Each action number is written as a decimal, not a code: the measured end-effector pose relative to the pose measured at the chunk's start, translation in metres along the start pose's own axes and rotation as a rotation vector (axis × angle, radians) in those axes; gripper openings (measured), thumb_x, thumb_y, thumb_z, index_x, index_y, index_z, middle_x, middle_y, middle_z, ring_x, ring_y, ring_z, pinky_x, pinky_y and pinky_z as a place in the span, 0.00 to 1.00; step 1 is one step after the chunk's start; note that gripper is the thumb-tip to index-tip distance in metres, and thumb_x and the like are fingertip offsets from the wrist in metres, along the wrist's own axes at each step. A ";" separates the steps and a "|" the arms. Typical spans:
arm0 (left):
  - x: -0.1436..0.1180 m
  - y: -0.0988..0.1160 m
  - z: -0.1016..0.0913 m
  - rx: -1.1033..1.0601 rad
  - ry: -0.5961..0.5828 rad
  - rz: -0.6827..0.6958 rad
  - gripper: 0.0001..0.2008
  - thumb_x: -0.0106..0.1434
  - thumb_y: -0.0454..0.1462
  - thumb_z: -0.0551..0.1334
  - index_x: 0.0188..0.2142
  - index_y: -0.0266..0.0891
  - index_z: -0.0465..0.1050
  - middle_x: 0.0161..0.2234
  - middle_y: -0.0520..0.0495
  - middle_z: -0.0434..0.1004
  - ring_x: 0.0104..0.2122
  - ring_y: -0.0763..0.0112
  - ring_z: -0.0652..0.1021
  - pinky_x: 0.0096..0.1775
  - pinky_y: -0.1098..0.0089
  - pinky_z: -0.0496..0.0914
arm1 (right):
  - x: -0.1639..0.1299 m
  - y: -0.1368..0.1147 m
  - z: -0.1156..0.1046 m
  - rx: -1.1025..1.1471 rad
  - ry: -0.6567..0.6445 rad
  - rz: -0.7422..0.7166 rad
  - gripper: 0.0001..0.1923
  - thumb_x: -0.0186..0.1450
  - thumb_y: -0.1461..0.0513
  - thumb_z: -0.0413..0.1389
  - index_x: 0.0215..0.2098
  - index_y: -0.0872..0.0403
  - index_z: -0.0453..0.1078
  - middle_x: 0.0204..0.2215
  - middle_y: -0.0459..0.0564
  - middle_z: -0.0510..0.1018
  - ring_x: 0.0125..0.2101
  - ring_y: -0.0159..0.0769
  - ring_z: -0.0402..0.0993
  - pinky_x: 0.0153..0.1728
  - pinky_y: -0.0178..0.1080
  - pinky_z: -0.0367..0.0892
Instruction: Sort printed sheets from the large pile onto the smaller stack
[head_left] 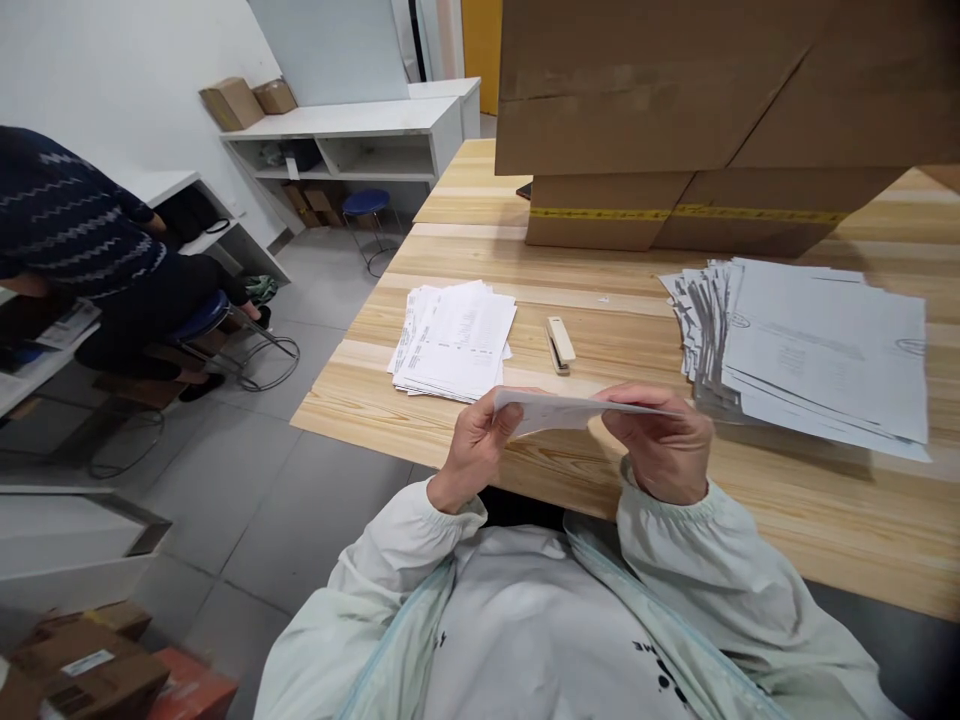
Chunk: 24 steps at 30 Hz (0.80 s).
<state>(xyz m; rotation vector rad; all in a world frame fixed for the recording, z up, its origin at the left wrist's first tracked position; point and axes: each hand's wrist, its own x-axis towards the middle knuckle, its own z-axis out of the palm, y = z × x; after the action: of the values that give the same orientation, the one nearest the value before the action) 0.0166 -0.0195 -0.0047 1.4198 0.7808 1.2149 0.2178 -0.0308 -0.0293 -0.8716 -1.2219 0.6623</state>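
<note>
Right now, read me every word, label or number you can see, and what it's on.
Shirt: perhaps "ME"; other marks unclear.
Held sheet: nothing legible.
Left paper stack: print too small.
Right paper stack: print too small.
Yellow carton tape: marks too small.
White box label: too blurred.

Bright light | soft shadows on table (622, 315) | edges stretched | right corners dark

Your left hand (478, 443) and right hand (664, 445) holding white paper (553, 410) over a wooden table (832, 520), a stapler (560, 346) beyond, between a paper stack (455, 340) and a thicker pile (821, 345).
</note>
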 end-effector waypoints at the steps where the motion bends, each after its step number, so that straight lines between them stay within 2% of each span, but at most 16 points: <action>1: 0.000 0.001 0.001 0.005 -0.004 0.025 0.17 0.70 0.47 0.57 0.44 0.40 0.80 0.44 0.44 0.83 0.48 0.62 0.79 0.53 0.63 0.70 | 0.001 -0.002 0.001 0.006 -0.041 0.008 0.07 0.60 0.65 0.65 0.37 0.48 0.79 0.33 0.47 0.83 0.35 0.39 0.80 0.35 0.42 0.74; 7: 0.000 -0.005 0.003 -0.021 -0.038 0.186 0.13 0.71 0.44 0.57 0.47 0.43 0.77 0.47 0.43 0.81 0.50 0.62 0.78 0.54 0.61 0.70 | 0.005 -0.010 0.003 0.088 -0.119 -0.124 0.08 0.61 0.66 0.64 0.38 0.48 0.78 0.33 0.49 0.83 0.35 0.40 0.79 0.36 0.44 0.74; 11: 0.001 -0.015 0.003 0.000 -0.025 0.216 0.09 0.70 0.41 0.59 0.44 0.42 0.77 0.45 0.44 0.81 0.48 0.64 0.79 0.52 0.62 0.70 | 0.004 -0.013 0.002 0.063 -0.151 -0.058 0.06 0.61 0.63 0.65 0.39 0.50 0.78 0.33 0.50 0.82 0.35 0.41 0.79 0.36 0.43 0.74; 13: 0.001 -0.019 0.004 0.001 -0.026 0.258 0.11 0.69 0.43 0.60 0.43 0.42 0.77 0.43 0.43 0.81 0.46 0.63 0.79 0.51 0.61 0.70 | 0.003 -0.015 0.001 0.064 -0.136 -0.026 0.07 0.62 0.58 0.65 0.38 0.51 0.78 0.33 0.52 0.82 0.35 0.42 0.79 0.36 0.43 0.74; 15: 0.000 -0.021 0.004 0.019 -0.020 0.280 0.15 0.68 0.48 0.59 0.43 0.41 0.77 0.43 0.42 0.81 0.46 0.61 0.79 0.51 0.60 0.70 | 0.001 -0.015 0.000 0.062 -0.102 -0.019 0.12 0.62 0.52 0.64 0.36 0.51 0.78 0.32 0.53 0.82 0.35 0.43 0.79 0.35 0.44 0.74; 17: -0.002 -0.021 0.006 0.048 -0.008 0.222 0.19 0.67 0.52 0.59 0.41 0.40 0.78 0.43 0.40 0.81 0.46 0.60 0.78 0.51 0.60 0.70 | -0.002 -0.014 -0.001 0.032 -0.091 0.004 0.15 0.62 0.48 0.62 0.35 0.50 0.79 0.32 0.53 0.83 0.36 0.45 0.80 0.36 0.46 0.74; 20: -0.004 -0.016 0.014 0.046 0.043 0.036 0.18 0.66 0.52 0.60 0.41 0.40 0.77 0.42 0.42 0.80 0.45 0.60 0.78 0.50 0.62 0.70 | -0.005 -0.015 -0.006 -0.116 -0.110 0.073 0.13 0.64 0.50 0.62 0.38 0.49 0.79 0.35 0.51 0.83 0.36 0.44 0.80 0.35 0.45 0.75; 22: -0.005 -0.010 0.025 -0.018 0.126 -0.055 0.17 0.66 0.49 0.62 0.47 0.41 0.75 0.44 0.44 0.80 0.45 0.62 0.78 0.49 0.64 0.70 | -0.005 -0.021 -0.014 -0.246 -0.023 0.083 0.11 0.65 0.52 0.61 0.39 0.49 0.79 0.34 0.50 0.82 0.34 0.41 0.79 0.33 0.42 0.74; 24: -0.005 -0.005 0.037 -0.107 0.192 -0.116 0.24 0.66 0.46 0.63 0.59 0.44 0.66 0.47 0.44 0.79 0.45 0.65 0.78 0.47 0.67 0.71 | -0.004 -0.027 -0.025 -0.314 0.094 0.113 0.11 0.65 0.53 0.61 0.42 0.47 0.78 0.32 0.48 0.82 0.29 0.37 0.77 0.29 0.39 0.72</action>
<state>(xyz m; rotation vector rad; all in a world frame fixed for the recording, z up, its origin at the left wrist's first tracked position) 0.0508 -0.0343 -0.0078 1.1671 0.9034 1.2962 0.2408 -0.0532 -0.0111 -1.2275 -1.2166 0.5195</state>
